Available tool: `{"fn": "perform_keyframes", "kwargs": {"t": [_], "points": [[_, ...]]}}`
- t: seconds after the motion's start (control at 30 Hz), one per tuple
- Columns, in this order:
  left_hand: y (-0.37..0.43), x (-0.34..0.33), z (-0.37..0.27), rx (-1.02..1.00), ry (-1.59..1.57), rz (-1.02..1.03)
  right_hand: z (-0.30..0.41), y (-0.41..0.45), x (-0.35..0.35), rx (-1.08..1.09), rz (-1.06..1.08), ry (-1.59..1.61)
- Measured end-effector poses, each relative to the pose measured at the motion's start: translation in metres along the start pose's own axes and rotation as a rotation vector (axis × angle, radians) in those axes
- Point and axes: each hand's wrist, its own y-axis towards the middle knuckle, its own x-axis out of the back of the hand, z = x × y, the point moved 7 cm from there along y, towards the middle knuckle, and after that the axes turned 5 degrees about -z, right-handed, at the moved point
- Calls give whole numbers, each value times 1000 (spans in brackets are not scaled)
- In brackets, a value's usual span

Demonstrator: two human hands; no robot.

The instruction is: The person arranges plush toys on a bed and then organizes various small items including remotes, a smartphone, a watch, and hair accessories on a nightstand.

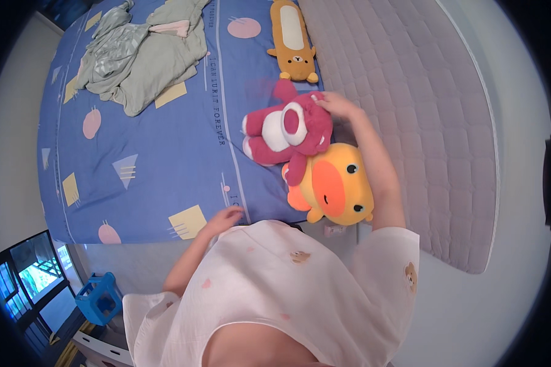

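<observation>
My right hand [339, 105] has hold of the ear of a magenta plush bear [275, 130] with a white belly and muzzle. The bear lies over the blue printed bed sheet [165, 151], its head towards the bed's right side. One of its arms overlaps a yellow plush duck [333, 186] with an orange bill, at the near right corner. My left hand [226, 219] is low at the near edge of the bed, fingers loosely bent, with nothing seen in it. Beyond the bear, a long brown plush bear [293, 43] lies along the same side.
A rumpled grey-green garment or blanket [160, 64] lies at the far left of the bed. A grey quilted mattress pad [408, 114] stretches along the right. On the floor at lower left stand a blue plastic stool [98, 298] and a white box [103, 346].
</observation>
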Motion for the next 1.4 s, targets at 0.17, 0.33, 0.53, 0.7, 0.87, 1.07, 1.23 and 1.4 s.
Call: {"fn": "perform_keyframes", "kwargs": {"t": [0.17, 0.33, 0.53, 0.7, 0.87, 1.07, 1.23, 1.4], "points": [[-92, 96, 162, 299, -184, -676, -53, 36, 50, -73, 32, 262], [-190, 61, 257, 810, -224, -647, -47, 45, 73, -249, 69, 383], [-156, 5, 302, 550, -94, -364, -53, 61, 87, -291, 167, 89], [-115, 7, 209, 397, -215, -415, -92, 49, 97, -230, 2, -448], [-162, 47, 188, 586, -315, -660, -69, 47, 74, -391, -241, -571], [-158, 27, 212, 648, -360, -674, -67, 9, 70, -171, -294, -393], [-177, 2, 185, 522, -415, -700, -54, -26, 52, -255, -458, -249], [-240, -37, 229, 553, -475, -736, -69, -13, 55, -647, -516, -606]]}}
